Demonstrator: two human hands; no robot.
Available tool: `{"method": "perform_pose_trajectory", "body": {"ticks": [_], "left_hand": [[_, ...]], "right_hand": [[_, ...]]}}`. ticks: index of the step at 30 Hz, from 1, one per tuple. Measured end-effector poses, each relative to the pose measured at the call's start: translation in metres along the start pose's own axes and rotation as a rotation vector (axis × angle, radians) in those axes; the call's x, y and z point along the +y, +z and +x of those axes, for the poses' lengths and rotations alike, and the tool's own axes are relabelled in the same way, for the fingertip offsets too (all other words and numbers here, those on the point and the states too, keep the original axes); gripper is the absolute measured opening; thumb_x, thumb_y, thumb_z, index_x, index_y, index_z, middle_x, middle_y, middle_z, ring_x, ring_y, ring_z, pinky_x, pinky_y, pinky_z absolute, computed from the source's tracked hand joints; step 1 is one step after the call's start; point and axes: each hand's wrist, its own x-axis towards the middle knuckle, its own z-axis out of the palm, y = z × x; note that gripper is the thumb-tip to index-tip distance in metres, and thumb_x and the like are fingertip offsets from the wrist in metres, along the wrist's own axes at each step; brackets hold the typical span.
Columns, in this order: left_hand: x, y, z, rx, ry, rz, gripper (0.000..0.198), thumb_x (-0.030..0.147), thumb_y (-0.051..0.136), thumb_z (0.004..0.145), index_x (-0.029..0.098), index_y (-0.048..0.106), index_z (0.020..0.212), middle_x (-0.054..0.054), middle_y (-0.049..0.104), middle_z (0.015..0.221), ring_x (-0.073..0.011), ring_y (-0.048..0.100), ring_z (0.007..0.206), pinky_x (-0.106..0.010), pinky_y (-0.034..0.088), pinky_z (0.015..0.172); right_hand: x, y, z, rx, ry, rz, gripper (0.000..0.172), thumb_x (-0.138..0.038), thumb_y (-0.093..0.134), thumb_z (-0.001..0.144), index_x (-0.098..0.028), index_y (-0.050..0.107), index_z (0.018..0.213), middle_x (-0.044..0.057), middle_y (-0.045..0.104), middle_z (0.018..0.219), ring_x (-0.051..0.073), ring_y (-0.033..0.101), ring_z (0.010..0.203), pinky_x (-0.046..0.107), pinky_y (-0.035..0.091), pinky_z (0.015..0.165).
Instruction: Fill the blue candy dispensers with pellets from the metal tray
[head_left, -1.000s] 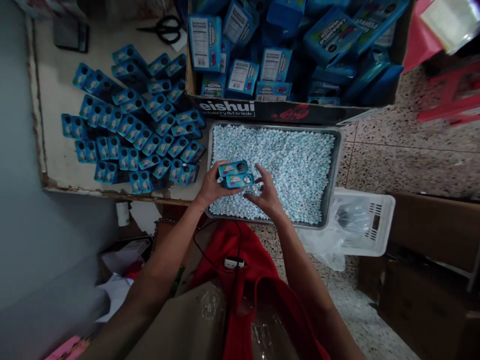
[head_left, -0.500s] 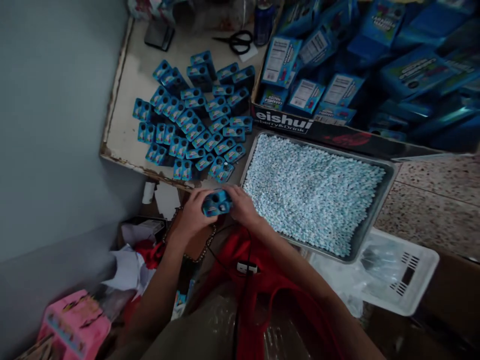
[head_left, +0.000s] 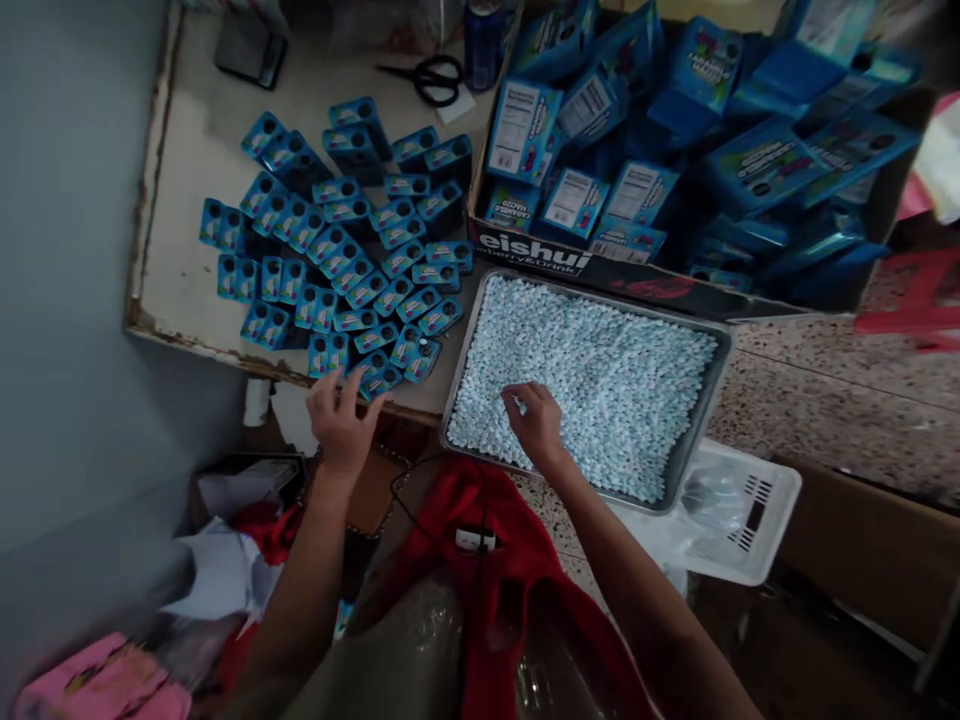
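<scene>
My left hand is at the table's front edge with its fingers spread, holding nothing. Its fingertips are right beside the nearest small blue candy boxes; contact is hard to tell. Several such boxes, with round dark holes on top, stand close together on the table. Over a metal tray heaped with small pale-blue candies, my right hand has its fingers curled into a pinch. A small whitish piece shows at the thumb and fingertips. One front box has a white piece on its top.
A large carton full of blue boxes stands behind the tray. Black scissors, a blue can and a small dark scale lie at the back of the table. A white plastic basket sits below the tray.
The blue box pair held in both hands is now among the others at the table's front edge. My left hand has opened; my right hand has moved right over the tray.
</scene>
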Motion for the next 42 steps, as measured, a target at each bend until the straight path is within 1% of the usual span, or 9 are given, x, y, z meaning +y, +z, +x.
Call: {"method": "perform_pose_trajectory", "body": {"ticks": [8,14,20,24,27,30,31,36,42], "left_hand": [[0.052,-0.003,0.070,0.014,0.285,-0.067,0.017,0.035,0.072,0.099,0.025,0.081,0.110,-0.013,0.077,0.121,-0.0312,0.068,0.124,-0.051,0.050,0.114],[0.087,-0.001,0.103,0.168,0.380,-0.197,0.012,0.030,0.074,0.098,0.023,0.080,0.106,-0.009,0.081,0.102,-0.0258,0.074,0.098,-0.042,0.058,0.094],[0.191,0.019,0.206,-0.026,0.466,-0.253,0.019,0.034,0.067,0.102,0.023,0.078,0.113,-0.012,0.080,0.114,-0.0298,0.073,0.115,-0.046,0.053,0.109],[0.274,0.082,0.275,-0.269,0.377,-0.094,0.056,0.043,0.078,0.094,0.015,0.066,0.140,-0.022,0.073,0.133,-0.0414,0.064,0.132,-0.054,0.048,0.116],[0.313,0.137,0.303,-0.442,0.322,0.004,0.104,0.052,0.097,0.070,0.006,0.054,0.153,-0.033,0.062,0.144,-0.0561,0.050,0.144,-0.067,0.043,0.117],[0.311,0.161,0.314,-0.553,0.348,-0.132,0.125,0.043,0.106,0.052,0.012,0.048,0.159,-0.030,0.056,0.154,-0.0564,0.043,0.150,-0.069,0.037,0.123],[0.303,0.159,0.315,-0.566,0.383,-0.246,0.127,0.039,0.105,0.052,0.016,0.046,0.161,-0.027,0.054,0.157,-0.0527,0.044,0.152,-0.065,0.037,0.126],[0.253,0.112,0.298,-0.383,0.430,-0.821,0.119,0.035,0.098,0.059,0.021,0.041,0.162,-0.018,0.046,0.166,-0.0386,0.044,0.157,-0.049,0.041,0.129],[0.240,0.069,0.274,-0.388,0.181,-1.154,0.108,0.043,0.095,0.059,0.028,0.051,0.155,-0.012,0.061,0.154,-0.0374,0.062,0.141,-0.043,0.058,0.111]], "right_hand": [[-0.092,0.062,0.132,-0.494,-0.319,-0.311,0.036,-0.012,0.046,0.104,-0.008,0.080,0.116,0.026,0.077,0.120,0.035,0.060,0.124,0.048,0.047,0.103],[-0.103,0.069,0.169,-0.506,-0.370,-0.314,0.026,-0.009,0.058,0.099,-0.009,0.082,0.108,0.021,0.080,0.112,0.027,0.068,0.106,0.038,0.053,0.093],[-0.084,0.024,0.130,-0.330,-0.327,-0.230,0.025,-0.019,0.056,0.105,-0.015,0.080,0.110,0.016,0.077,0.113,0.026,0.066,0.111,0.038,0.053,0.095],[-0.045,-0.033,0.079,-0.078,0.078,-0.057,0.012,-0.029,0.074,0.096,-0.021,0.081,0.102,0.009,0.077,0.102,0.023,0.070,0.093,0.033,0.053,0.081],[-0.010,-0.090,0.080,0.220,0.227,0.115,0.018,-0.036,0.068,0.100,-0.023,0.079,0.094,0.004,0.077,0.088,0.018,0.068,0.076,0.030,0.051,0.074],[0.020,-0.145,0.127,0.576,0.214,0.014,0.026,-0.033,0.053,0.104,-0.021,0.075,0.100,0.008,0.078,0.095,0.022,0.067,0.086,0.036,0.053,0.085],[0.027,-0.158,0.149,0.556,0.189,-0.051,0.023,-0.030,0.053,0.102,-0.020,0.074,0.109,0.010,0.078,0.105,0.025,0.068,0.096,0.039,0.053,0.092],[0.039,-0.179,0.238,0.094,0.231,-0.348,0.048,-0.018,0.072,0.084,-0.010,0.063,0.131,0.023,0.072,0.125,0.036,0.066,0.113,0.051,0.052,0.103],[0.039,-0.183,0.266,-0.143,0.354,-0.511,0.054,-0.023,0.090,0.075,-0.006,0.073,0.124,0.030,0.062,0.135,0.042,0.067,0.120,0.053,0.056,0.099]]}}
